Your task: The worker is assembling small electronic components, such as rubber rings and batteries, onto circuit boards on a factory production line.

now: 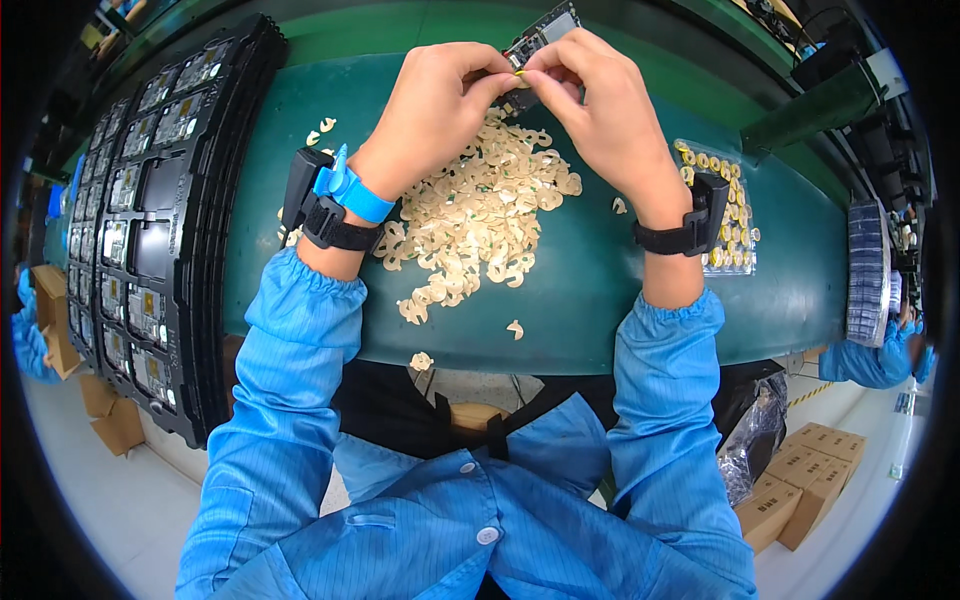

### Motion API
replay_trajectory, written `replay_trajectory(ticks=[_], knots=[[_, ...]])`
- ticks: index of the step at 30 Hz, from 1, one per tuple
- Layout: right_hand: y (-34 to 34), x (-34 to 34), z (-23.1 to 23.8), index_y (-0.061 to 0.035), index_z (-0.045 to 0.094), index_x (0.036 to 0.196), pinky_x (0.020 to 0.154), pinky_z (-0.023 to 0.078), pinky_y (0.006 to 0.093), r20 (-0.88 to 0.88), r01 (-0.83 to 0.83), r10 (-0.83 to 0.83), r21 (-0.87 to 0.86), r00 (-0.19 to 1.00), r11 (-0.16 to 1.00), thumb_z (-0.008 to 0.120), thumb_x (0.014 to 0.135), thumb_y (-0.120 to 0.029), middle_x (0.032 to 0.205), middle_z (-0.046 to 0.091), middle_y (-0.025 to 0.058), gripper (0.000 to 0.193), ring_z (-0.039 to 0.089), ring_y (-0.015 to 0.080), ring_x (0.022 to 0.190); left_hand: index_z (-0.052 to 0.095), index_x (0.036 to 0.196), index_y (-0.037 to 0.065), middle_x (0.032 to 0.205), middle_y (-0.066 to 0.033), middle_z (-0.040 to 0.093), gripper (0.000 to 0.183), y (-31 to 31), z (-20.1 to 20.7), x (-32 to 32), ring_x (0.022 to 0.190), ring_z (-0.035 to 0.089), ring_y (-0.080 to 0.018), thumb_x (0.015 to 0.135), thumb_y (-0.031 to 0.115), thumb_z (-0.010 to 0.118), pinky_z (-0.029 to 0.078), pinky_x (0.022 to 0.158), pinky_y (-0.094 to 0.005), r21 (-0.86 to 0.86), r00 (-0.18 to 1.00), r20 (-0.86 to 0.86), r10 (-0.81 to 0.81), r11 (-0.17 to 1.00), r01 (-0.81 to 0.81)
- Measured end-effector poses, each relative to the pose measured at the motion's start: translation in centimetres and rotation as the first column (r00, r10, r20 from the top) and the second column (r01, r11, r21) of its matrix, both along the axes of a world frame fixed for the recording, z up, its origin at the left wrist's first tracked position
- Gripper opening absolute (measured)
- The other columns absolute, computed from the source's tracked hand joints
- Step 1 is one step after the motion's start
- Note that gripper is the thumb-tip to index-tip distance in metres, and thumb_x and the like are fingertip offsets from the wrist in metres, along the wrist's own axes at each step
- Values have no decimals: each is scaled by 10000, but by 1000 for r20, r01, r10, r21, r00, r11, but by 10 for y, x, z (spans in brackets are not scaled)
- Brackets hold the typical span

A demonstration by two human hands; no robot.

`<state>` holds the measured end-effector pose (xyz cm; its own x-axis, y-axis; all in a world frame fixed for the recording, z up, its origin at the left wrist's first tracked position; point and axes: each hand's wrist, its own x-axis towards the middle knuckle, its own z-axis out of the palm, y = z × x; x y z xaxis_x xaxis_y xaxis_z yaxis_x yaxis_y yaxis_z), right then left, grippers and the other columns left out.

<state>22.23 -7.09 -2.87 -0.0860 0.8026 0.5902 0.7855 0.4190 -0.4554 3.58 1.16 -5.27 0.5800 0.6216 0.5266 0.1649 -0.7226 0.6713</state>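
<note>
My left hand (432, 112) and my right hand (604, 112) meet at the far side of the mat, thumbs and forefingers closed. A small yellow piece (519, 76) is pinched between the two sets of fingertips. Directly behind them, a dark circuit board (541, 36) with a silvery part stands tilted; which fingers bear it is hidden. Below the hands spreads a heap of cream-coloured ring-shaped paper pieces (480, 215), some with small green marks. To the right, beside my right wrist, lies a clear sheet (741, 262) bearing rows of yellow ring-shaped stickers.
Black trays (190, 260) holding several circuit boards are stacked at the left. A green mat (580, 300) covers the bench. A green post (805, 112) juts in at the far right. Cardboard boxes (800, 470) stand on the floor at right; other people in blue work at both sides.
</note>
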Motion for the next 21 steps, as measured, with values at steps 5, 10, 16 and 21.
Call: replay_trajectory(ticks=[5,10,16,21], knots=[[4,4,-4,48,707,983,625,479,289,-460,-75,0,-144,888,987,704,960,-127,819,681,43,177,604,106,697,731,1105,-58,1008,-141,769,168,-2,0,5,900,737,-177,984,-8,626,619,797,-309,-354,936,345,-73,913,202],[3,-21,-4,59,739,981,584,416,221,-696,-63,-85,-185,713,981,727,949,-126,748,629,-34,188,513,22,660,559,1368,-71,1224,-197,698,353,-4,-1,7,1074,712,-218,1017,-58,538,615,967,-335,-514,854,515,-81,768,383],[8,-22,-14,54,748,927,551,373,234,-625,19,-102,-138,774,990,735,924,-115,643,499,-72,170,434,19,612,523,1381,-99,1239,-214,691,362,-3,-3,7,1098,711,-232,1021,-63,516,610,971,-338,-529,849,526,-45,764,369],[7,-25,-14,57,747,917,544,365,247,-540,80,-129,-113,832,990,743,915,-116,621,454,-77,173,411,24,603,559,1351,-99,1240,-189,699,342,-2,-3,7,1097,712,-219,1013,-66,523,614,950,-317,-525,852,519,-68,762,380]])
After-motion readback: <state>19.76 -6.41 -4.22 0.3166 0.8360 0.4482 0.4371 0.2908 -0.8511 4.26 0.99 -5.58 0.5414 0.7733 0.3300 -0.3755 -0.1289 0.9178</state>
